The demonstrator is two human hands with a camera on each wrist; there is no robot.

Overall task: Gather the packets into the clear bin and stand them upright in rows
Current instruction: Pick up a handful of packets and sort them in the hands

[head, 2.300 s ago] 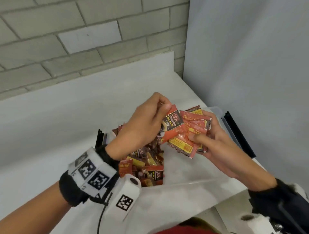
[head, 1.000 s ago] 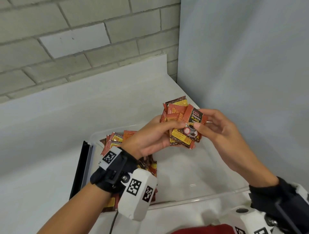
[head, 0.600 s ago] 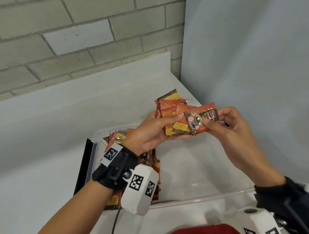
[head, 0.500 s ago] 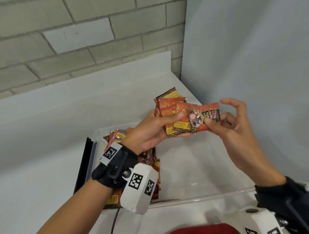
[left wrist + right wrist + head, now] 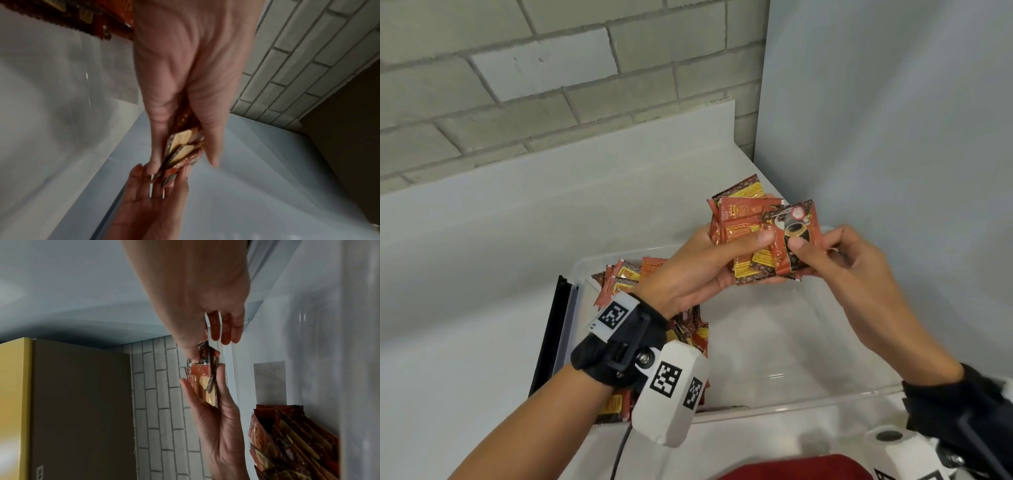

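Packets (image 5: 748, 236) fanned in left hand (image 5: 698, 270), thumb clamped across them, above clear bin (image 5: 784, 342). Right hand (image 5: 835, 260) pinched the front packet (image 5: 792, 236), likely squaring the stack. More packets (image 5: 619, 277) stood below the left wrist.

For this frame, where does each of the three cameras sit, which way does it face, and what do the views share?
Head: worn on the head, looking forward and down at the clear bin; both forearms, left hand and right hand show.
Left wrist: looks along the left hand at its fanned packets; the right hand's fingertips show beyond.
Right wrist: looks along the right hand pinching one packet; the left palm shows opposite.
Shared: all three views show both hands and the held packets.
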